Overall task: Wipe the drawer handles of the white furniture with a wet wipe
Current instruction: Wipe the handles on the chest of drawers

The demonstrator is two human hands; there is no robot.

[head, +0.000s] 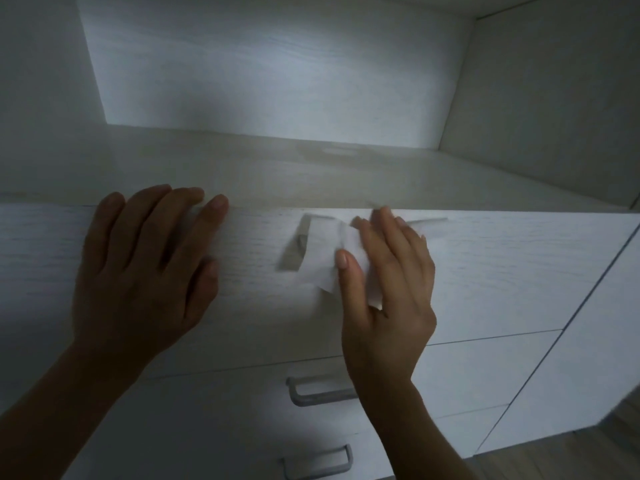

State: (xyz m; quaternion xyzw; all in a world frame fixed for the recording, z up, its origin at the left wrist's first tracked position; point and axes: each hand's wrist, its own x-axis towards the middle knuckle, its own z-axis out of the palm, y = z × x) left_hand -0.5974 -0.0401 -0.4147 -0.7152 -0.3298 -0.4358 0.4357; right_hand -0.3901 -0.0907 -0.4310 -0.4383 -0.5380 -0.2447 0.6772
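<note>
The white furniture has a stack of drawers; the top drawer front (502, 268) fills the middle of the view. Its grey handle (298, 244) is mostly covered by a white wet wipe (325, 258). My right hand (384, 282) holds the wipe between thumb and fingers and presses it onto that handle. My left hand (145, 258) lies flat on the top drawer front to the left, fingers spread and reaching the top edge. Lower down are the second drawer's handle (311, 396) and the third drawer's handle (318, 462).
Above the drawers runs a pale shelf surface (311, 171) inside an open niche with a back wall (270, 71) and a right side wall (554, 98). A wooden floor (588, 455) shows at the lower right.
</note>
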